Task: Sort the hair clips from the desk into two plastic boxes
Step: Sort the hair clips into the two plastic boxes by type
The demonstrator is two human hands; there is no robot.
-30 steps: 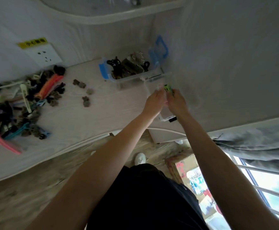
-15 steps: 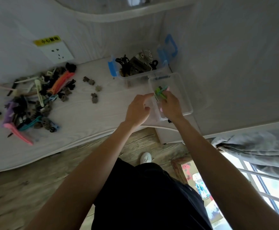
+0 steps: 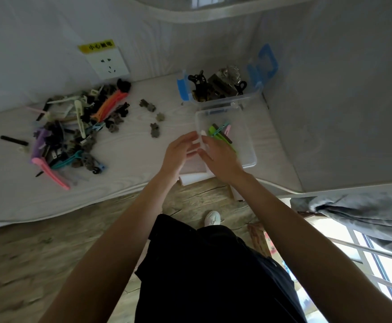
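A heap of mixed hair clips (image 3: 73, 134) lies on the white desk (image 3: 129, 173) at the left. A few small grey claw clips (image 3: 155, 130) lie loose near the middle. The far clear box with blue latches (image 3: 216, 89) holds dark claw clips. In front of it stands a second clear box (image 3: 248, 145) holding flat clips, green, pink and dark (image 3: 220, 134). My left hand (image 3: 178, 155) and my right hand (image 3: 220, 157) hover side by side over this box's near left corner. Both have their fingers apart and hold nothing.
A wall socket with a yellow label (image 3: 106, 59) sits behind the heap. A grey panel (image 3: 330, 101) bounds the desk on the right. Below the desk edge are wooden floor, my dark trousers and a white shoe (image 3: 212, 217). Grey cloth (image 3: 365, 210) hangs at right.
My right hand has let go of the green clip, which now lies in the near box. Both hands have drawn back toward me and opened. The view has shifted.
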